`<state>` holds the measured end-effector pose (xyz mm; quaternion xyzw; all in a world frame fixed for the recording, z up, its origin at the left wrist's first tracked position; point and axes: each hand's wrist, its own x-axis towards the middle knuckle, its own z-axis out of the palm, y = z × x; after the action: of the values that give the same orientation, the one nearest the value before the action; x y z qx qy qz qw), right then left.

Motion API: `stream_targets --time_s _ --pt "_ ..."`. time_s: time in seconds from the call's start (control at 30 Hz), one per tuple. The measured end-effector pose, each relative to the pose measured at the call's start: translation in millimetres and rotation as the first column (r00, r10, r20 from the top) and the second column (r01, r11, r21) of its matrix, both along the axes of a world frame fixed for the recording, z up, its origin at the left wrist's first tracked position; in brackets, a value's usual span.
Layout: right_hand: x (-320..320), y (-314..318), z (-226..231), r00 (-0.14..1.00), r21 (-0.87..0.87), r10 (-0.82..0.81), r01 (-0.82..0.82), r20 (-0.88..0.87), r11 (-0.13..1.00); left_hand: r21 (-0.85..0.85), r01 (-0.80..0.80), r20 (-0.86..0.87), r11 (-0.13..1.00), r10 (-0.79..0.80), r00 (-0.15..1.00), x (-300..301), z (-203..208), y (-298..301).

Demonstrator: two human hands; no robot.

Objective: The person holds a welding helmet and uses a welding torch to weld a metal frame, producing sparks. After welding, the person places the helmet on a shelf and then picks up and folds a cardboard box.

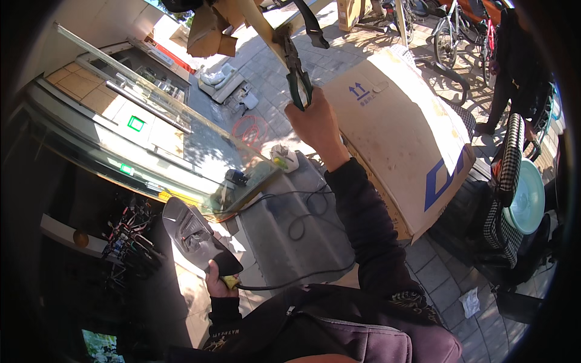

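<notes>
My right hand (316,125) reaches up and is closed around the green-and-black handles of a pair of pliers (298,81). The jaws meet a tan bar (261,29) at a dark, sooty-looking spot; whether they grip it I cannot tell. Lower and to the left, my left hand (220,282) is wrapped round a yellow handle (230,282), from which a black cable (290,284) runs right. Right above that hand is a curved, glossy grey shield (192,233) with a dark lower end; how it joins the handle is hidden.
A large cardboard box (387,121) stands right of my right arm. Below my arms is a grey plastic bin (290,236) with cable across it. A glass panel (212,163) lies left. Bicycles (451,36), a seat with checked trim (505,199) and a pale green basin (526,196) are right.
</notes>
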<state>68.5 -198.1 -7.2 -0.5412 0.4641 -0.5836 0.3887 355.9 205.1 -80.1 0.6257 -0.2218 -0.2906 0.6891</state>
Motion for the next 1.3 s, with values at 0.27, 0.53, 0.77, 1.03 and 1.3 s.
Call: stream_targets --time_s 0.27,0.53,0.77,1.03,1.3 --pt "-11 -6 11 0.985 -0.063 0.005 0.006 0.173 0.998 0.013 0.046 0.014 0.999 -0.046 0.999 -7 6 -5" --pt "-8 2 8 0.966 -0.105 -0.077 0.105 0.248 0.989 0.007 0.056 0.012 0.998 -0.056 0.998 6 5 -3" --pt "-13 -9 10 0.997 -0.010 -0.008 0.008 -0.071 1.000 0.022 0.068 -0.012 0.997 -0.068 0.998 5 7 -7" --pt "-16 -7 7 0.974 -0.079 0.016 0.002 0.224 0.997 0.035 0.034 -0.006 0.999 -0.034 0.999 1 7 -11" --pt "-12 2 10 0.969 -0.039 0.039 -0.030 0.244 0.999 0.007 0.104 -0.001 0.995 -0.104 0.995 -12 15 -14"
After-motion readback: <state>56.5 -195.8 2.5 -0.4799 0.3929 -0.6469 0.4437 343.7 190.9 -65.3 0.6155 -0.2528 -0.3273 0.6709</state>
